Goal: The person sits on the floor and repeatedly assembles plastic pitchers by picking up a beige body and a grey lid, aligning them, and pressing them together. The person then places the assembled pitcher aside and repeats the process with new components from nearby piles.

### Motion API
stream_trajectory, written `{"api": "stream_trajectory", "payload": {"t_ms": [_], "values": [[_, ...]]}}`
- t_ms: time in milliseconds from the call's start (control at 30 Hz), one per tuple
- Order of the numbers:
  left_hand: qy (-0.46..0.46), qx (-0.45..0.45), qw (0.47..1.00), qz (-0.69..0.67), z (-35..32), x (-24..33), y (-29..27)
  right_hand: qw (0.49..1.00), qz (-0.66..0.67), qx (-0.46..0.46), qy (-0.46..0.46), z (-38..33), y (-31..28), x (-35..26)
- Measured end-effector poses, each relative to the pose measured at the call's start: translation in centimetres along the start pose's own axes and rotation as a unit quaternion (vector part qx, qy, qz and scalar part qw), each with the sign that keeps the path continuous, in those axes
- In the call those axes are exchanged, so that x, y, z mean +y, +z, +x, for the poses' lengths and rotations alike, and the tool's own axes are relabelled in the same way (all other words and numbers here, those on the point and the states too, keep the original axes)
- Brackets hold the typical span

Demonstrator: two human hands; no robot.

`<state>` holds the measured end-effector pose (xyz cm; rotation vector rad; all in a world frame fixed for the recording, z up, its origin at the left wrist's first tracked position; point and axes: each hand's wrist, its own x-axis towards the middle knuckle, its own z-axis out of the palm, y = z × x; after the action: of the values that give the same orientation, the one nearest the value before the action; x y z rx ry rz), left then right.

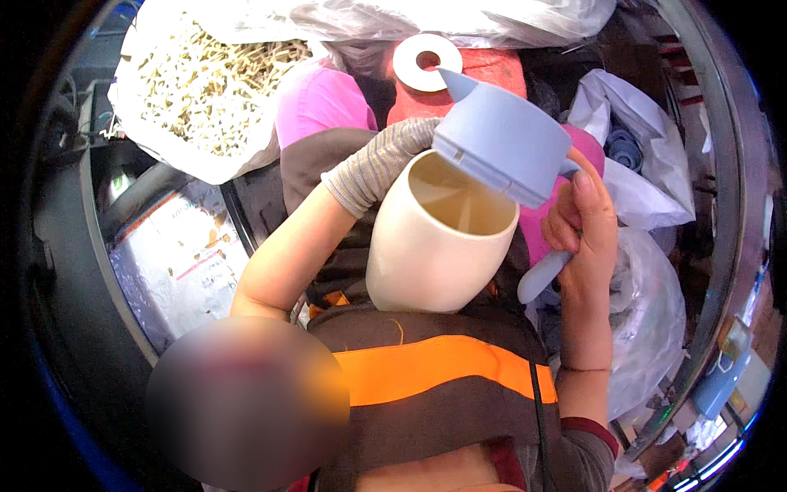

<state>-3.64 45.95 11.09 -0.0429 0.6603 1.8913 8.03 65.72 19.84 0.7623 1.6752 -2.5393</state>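
Note:
A cream jug body (438,262) leans against my front, its open mouth up and showing a hollow inside. My left hand (402,148), in a grey striped glove, grips the jug from its far left side; the fingers are mostly hidden behind the rim and the lid. Tilted over the mouth is a grey-blue jug lid (500,139) with a pointed spout and a downward handle. The fingers of my bare right hand (584,209) are closed around that handle. The lid's lower edge overlaps the rim in view; I cannot tell whether they touch.
At the far left, a white sack (221,90) holds many small pale pieces. A white tape roll (427,62) rests on red cloth ahead. To the right are a white bag (635,148) with blue-grey parts and a clear plastic bag (648,320). A blue jug (721,381) stands far right.

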Motion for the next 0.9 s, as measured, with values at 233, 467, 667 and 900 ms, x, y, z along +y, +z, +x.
{"api": "stream_trajectory", "payload": {"t_ms": [233,467,667,900], "values": [[0.025,0.028,0.999,-0.026,0.2,-1.2,-0.8,0.996,-0.066,0.053,0.0,1.1,0.0,-0.5],[0.026,-0.013,1.0,0.007,0.6,-1.1,0.7,0.988,-0.124,0.087,-0.018,0.5,-1.1,-1.3],[0.03,-0.024,0.999,0.033,0.4,-1.4,1.6,0.979,-0.171,0.114,-0.014,-0.3,-1.6,-1.2],[0.021,-0.009,1.0,-0.001,-0.3,-1.5,2.1,0.97,-0.195,0.137,-0.043,-0.4,-1.8,0.0]]}}
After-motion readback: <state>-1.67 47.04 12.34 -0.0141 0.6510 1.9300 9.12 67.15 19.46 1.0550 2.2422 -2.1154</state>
